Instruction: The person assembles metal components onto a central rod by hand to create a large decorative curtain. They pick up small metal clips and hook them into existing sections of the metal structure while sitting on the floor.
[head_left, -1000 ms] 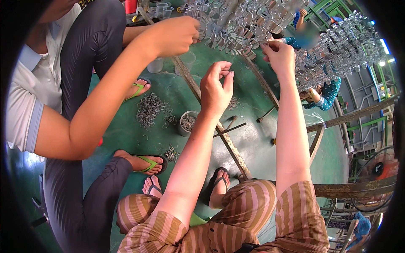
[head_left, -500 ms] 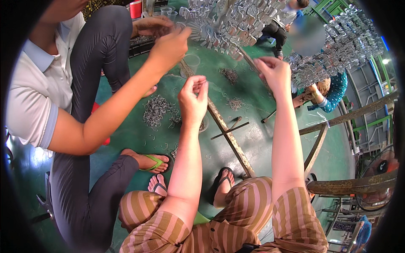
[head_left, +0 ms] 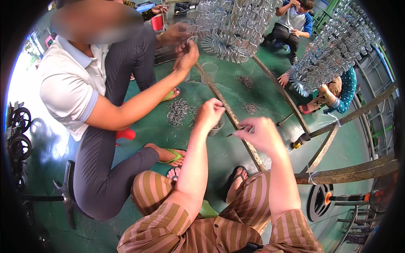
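Note:
My left hand (head_left: 210, 114) is closed in a pinch beside a long worn metal bar (head_left: 254, 155); a tiny dark bit shows at its fingertips, too small to name. Just right of the bar, my right hand (head_left: 258, 131), somewhat smeared, has its fingers closed on a thin dark rod (head_left: 230, 135), which juts out to the left. Below my left hand stands a small tub (head_left: 216, 129) with small dark pieces in it. A pile of small bent metal hooks (head_left: 179, 113) lies on the green floor to the left.
A co-worker's hands (head_left: 185, 55) work at a hanging cluster of shiny metal clips (head_left: 232, 31). Another cluster (head_left: 333, 46) hangs right. A clear cup (head_left: 209, 72) and small hook piles (head_left: 245, 82) are on the floor. Rusty frame bars (head_left: 350, 172) cross at right.
Both hands have come down, the right one far lower, from beneath the hanging clips to beside the bar. The dark rod that lay across the bar is now in my right hand. The view has shifted.

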A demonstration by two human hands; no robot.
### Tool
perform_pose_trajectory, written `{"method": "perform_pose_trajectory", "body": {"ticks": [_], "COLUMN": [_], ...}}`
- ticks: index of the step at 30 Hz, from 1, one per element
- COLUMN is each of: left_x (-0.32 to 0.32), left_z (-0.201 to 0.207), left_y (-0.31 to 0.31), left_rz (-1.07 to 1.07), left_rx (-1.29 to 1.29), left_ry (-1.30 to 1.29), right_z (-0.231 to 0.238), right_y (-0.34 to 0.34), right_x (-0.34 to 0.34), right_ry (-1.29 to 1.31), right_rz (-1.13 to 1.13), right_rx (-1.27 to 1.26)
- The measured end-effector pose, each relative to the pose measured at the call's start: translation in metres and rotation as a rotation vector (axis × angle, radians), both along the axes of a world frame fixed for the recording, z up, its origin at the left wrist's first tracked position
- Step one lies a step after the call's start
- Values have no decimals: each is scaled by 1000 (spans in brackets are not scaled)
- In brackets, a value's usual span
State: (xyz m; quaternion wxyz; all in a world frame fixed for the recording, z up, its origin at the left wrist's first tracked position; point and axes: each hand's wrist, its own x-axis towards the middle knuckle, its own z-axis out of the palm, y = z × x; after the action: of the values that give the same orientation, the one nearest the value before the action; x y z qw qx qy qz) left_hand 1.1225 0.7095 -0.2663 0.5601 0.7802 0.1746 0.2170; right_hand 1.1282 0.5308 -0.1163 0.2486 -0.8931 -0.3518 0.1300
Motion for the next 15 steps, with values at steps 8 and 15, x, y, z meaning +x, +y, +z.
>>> {"method": "perform_pose_trajectory", "body": {"ticks": [8,15], "left_x": [-19,-33], "left_z": [2,-12], "left_y": [-40,-52], "left_rz": [-349,-393], "left_rx": [-47,241], "left_ry": [221,341], "right_z": [-32,-38], "right_y": [8,-8], "right_x": [-21,-10], "right_ry": [-109,-134], "right_rz": [231,213], "right_rx": [-292,-244]}}
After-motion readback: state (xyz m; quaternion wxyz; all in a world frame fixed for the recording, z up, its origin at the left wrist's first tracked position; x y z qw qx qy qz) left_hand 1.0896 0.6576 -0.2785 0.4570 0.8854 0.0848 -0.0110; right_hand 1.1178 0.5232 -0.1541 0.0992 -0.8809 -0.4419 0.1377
